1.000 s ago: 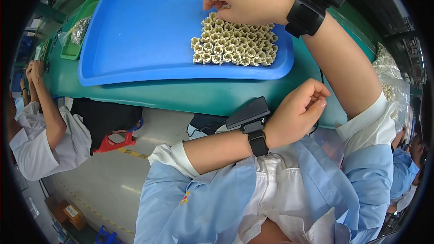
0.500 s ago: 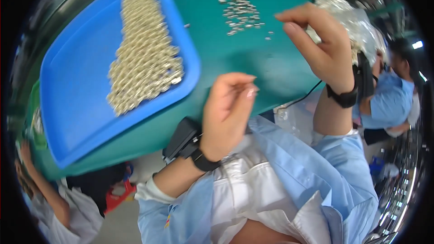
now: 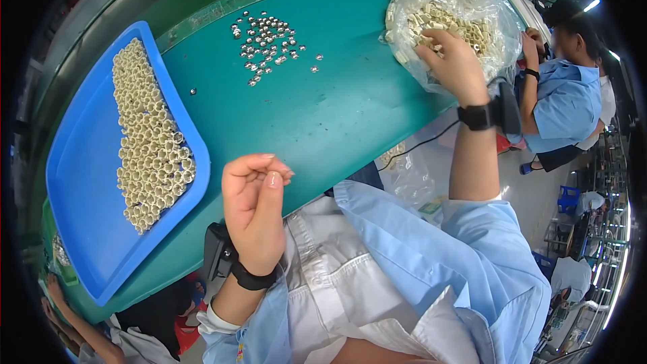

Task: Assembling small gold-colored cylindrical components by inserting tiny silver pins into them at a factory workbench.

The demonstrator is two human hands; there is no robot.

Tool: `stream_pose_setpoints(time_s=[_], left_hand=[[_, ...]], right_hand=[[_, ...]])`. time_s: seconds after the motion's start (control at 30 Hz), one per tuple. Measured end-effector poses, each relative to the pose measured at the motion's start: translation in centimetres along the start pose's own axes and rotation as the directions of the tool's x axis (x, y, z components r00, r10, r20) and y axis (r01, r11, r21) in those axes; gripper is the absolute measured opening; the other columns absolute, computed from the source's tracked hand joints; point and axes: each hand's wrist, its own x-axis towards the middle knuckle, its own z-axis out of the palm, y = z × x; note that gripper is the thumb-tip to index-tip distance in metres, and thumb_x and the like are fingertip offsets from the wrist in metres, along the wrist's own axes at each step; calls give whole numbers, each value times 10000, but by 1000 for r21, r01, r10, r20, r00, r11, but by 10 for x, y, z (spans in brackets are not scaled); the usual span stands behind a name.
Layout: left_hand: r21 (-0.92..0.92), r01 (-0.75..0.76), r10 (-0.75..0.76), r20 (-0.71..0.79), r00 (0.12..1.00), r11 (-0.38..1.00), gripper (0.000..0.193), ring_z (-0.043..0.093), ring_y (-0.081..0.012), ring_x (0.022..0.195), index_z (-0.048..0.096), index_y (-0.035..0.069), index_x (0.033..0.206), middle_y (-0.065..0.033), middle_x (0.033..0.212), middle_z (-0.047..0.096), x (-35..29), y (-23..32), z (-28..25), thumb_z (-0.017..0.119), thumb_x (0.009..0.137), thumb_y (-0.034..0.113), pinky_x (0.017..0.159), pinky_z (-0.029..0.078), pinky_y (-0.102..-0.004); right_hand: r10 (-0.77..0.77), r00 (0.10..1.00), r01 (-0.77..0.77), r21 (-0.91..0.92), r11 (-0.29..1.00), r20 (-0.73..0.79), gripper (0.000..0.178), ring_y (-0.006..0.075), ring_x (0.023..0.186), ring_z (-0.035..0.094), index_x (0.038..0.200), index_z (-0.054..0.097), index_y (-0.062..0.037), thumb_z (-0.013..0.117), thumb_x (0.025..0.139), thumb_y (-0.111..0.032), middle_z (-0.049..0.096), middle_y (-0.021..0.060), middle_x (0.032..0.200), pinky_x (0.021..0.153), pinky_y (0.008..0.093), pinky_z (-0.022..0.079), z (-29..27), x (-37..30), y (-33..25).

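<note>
My right hand (image 3: 458, 67) is at a clear plastic bag (image 3: 421, 75), over its heap of small cream parts (image 3: 465, 25). Its thumb and forefinger are apart; I see nothing held between them. Closer to my body, my left hand (image 3: 255, 212) hovers at the table's near edge with fingers curled in and the thumb against them. Whatever that pinch may hold is hidden. Small shiny round metal pieces (image 3: 264, 44) lie loose on the green table top (image 3: 323, 114). Rows of cream ring-shaped parts (image 3: 151, 135) fill the right side of a blue tray (image 3: 84, 162).
A single metal piece (image 3: 193, 92) sits beside the tray. To the left stands a green container (image 3: 57, 249) with shiny bits, near another person's arms (image 3: 77, 323). At right a co-worker in a light blue shirt (image 3: 566, 108) is close to the bag. A black cable (image 3: 421, 141) hangs past the table edge.
My right hand has gone from above the table to the bag's cream parts. The view has swung right, so the tray and metal pieces appear farther left. My left hand keeps its pinch.
</note>
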Motion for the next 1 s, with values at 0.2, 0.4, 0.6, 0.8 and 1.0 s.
stream_pose_setpoints(time_s=[0.2, 0.4, 0.6, 0.8, 1.0], left_hand=[[37, 8, -8, 2, 1000, 999, 167, 495, -107, 801, 437, 11, 1036, -68, 885, 538, 0, -1, 0, 465, 873, 31, 747, 407, -245], [66, 24, -26, 21, 999, 998, 180, 511, -117, 846, 447, 7, 1038, -75, 927, 545, 0, 0, 2, 490, 866, 39, 792, 410, -257], [107, 35, -45, 100, 994, 994, 238, 519, -124, 882, 449, -1, 1076, -77, 983, 538, 3, 3, 8, 526, 857, 56, 818, 412, -255], [-48, 84, -83, 18, 996, 995, 261, 518, -114, 872, 443, 7, 1095, -66, 983, 530, 2, 0, 2, 533, 861, 77, 789, 422, -237], [-111, 75, -74, 17, 997, 991, 226, 518, -105, 854, 437, 16, 1071, -60, 951, 530, -1, 0, -6, 518, 871, 81, 779, 424, -232]], right_hand=[[84, 996, -83, 76, 994, -11, 236, 165, 732, 587, 950, 601, 4, 591, 805, -182, 611, 110, 830, 636, 260, 458, 9, 14, 0], [-30, 1000, 12, 774, 633, 9, 197, 158, 756, 591, 958, 582, 20, 545, 836, -130, 624, 92, 868, 684, 261, 462, -22, -26, -65], [-622, 780, 358, 763, 538, 72, 195, 203, 733, 578, 938, 604, -28, 630, 749, -70, 618, 78, 829, 650, 279, 451, -2, -51, -137], [-677, 735, 441, 777, 448, -27, 200, 220, 689, 554, 914, 621, -49, 651, 717, -66, 608, 61, 790, 603, 307, 435, 16, -52, -155], [-539, 842, 473, 492, 731, -9, 110, 234, 704, 555, 846, 605, -30, 619, 740, -56, 568, 86, 756, 612, 306, 444, 30, -9, -130]])
